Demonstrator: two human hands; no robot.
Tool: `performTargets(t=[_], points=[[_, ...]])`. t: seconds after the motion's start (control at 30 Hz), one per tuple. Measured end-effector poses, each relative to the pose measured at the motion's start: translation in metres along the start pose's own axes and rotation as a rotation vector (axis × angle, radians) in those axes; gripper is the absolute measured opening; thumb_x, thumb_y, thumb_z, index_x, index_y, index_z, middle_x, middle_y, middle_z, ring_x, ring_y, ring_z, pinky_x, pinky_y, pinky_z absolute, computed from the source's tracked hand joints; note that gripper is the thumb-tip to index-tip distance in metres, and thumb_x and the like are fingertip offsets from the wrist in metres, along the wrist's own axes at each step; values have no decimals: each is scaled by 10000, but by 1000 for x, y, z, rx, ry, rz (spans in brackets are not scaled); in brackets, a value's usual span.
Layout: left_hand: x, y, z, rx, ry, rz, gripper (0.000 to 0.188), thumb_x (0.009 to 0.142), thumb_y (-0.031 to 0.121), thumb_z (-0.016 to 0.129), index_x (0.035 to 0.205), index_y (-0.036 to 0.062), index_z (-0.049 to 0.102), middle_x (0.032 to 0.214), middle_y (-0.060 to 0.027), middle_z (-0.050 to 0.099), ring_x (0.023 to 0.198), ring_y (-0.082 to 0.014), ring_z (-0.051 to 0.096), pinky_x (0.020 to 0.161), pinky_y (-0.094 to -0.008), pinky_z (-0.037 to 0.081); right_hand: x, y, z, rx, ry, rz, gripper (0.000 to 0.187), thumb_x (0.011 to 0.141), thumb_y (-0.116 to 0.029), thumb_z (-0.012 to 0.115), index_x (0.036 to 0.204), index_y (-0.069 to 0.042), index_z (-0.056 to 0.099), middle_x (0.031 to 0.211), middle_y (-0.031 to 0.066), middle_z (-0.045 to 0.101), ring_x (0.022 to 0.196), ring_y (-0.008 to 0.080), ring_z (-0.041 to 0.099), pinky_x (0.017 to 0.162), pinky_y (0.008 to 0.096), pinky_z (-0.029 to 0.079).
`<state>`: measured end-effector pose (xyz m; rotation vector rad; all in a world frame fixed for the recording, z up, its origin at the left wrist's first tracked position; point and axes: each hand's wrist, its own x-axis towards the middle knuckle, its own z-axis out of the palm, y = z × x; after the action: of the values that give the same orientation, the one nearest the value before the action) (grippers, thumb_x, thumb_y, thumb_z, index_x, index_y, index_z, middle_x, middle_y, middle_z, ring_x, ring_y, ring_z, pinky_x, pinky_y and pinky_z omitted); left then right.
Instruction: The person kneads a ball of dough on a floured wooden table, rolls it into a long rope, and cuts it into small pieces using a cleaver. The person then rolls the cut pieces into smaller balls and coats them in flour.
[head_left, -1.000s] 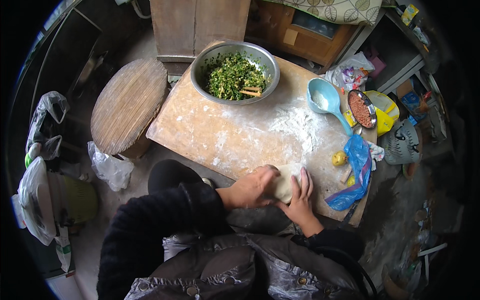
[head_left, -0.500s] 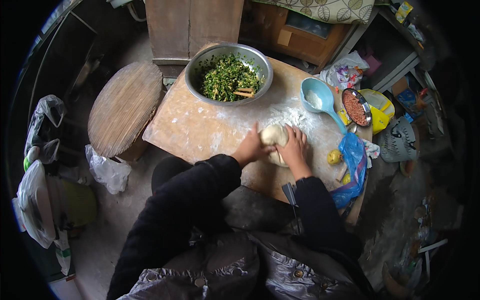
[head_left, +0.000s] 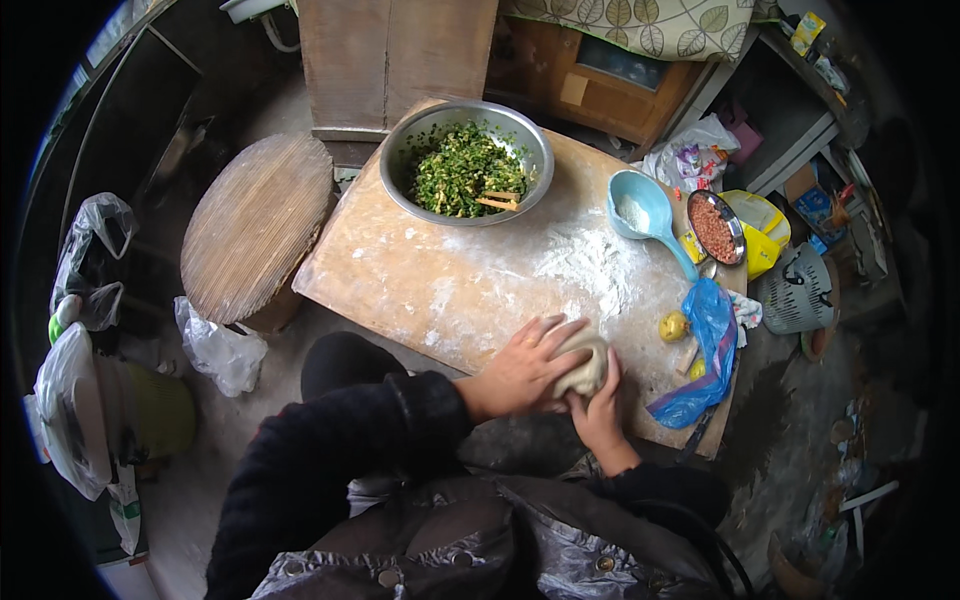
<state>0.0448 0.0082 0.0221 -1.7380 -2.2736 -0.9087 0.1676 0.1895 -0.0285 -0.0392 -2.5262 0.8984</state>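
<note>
A pale lump of dough (head_left: 584,371) is held between my two hands at the near edge of the floured wooden board (head_left: 400,280). My left hand (head_left: 527,368) lies over its left side with the fingers curved across the top. Cupped round the dough's right side is my right hand (head_left: 602,408), thumb toward me. The hands hide part of the lump. Loose white flour (head_left: 597,262) is spread on the board just beyond them. Farther back stands a big metal bowl (head_left: 543,180) of chopped green filling (head_left: 462,165) with chopsticks (head_left: 498,201) in it.
At right sit a blue ladle (head_left: 655,215) with flour, a bowl of reddish bits (head_left: 712,228), a yellow round fruit or vegetable (head_left: 673,325), a blue plastic bag (head_left: 710,350) and a dark-handled knife (head_left: 697,432). A round woven lid (head_left: 258,230) is left of the board; a grey basket (head_left: 797,290) stands right.
Both hands have drawn the dough toward me, to the board's near edge. My left hand has shifted from its side to over the top. The flour patch is now uncovered.
</note>
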Motion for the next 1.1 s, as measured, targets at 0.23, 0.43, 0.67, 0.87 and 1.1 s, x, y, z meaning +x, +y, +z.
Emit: performTargets(t=[0.23, 0.43, 0.67, 0.87, 1.1], points=[[-20, -10, 53, 71, -200, -336, 806, 870, 289, 605, 1552, 130, 206, 1538, -267, 273, 1233, -411, 521, 1021, -563, 406, 7, 39, 22, -278, -114, -32, 1010, 713, -434, 785, 1495, -105, 237, 1517, 192, 319, 1338, 420, 347, 1074, 606, 250], [40, -81, 68, 240, -160, -509, 916, 787, 493, 694, 1531, 183, 258, 1456, -144, 420, 1258, -336, 506, 1015, -589, 381, 88, 66, 50, -450, -174, 261, 859, 781, -384, 717, 1466, -38, 331, 1566, 118, 259, 1401, 374, 277, 1117, 562, 195], [47, -58, 32, 385, -268, -384, 900, 813, 484, 684, 1552, 277, 212, 1616, -161, 153, 1368, -359, 413, 950, -597, 449, 107, 70, 5, 512, -380, 315, 755, 905, -313, 603, 1493, 15, 261, 1528, 211, 300, 1397, 351, 308, 1138, 459, 281], [-12, 7, -1, -171, -339, -53, 1181, 600, 399, 875, 1538, 188, 188, 1609, -167, 126, 1451, -417, 227, 1071, -624, 340, 32, -3, -19, -151, -304, -109, 984, 844, -678, 565, 1535, -77, 204, 1516, 242, 296, 1385, 419, 299, 1125, 526, 256], [-17, 4, 26, 131, -240, -274, 1071, 673, 366, 803, 1521, 55, 228, 1564, -234, 230, 1422, -418, 307, 1079, -563, 366, 47, 1, 17, -176, -199, -188, 1031, 623, -625, 759, 1394, -28, 422, 1478, 202, 368, 1329, 385, 367, 1115, 525, 249]])
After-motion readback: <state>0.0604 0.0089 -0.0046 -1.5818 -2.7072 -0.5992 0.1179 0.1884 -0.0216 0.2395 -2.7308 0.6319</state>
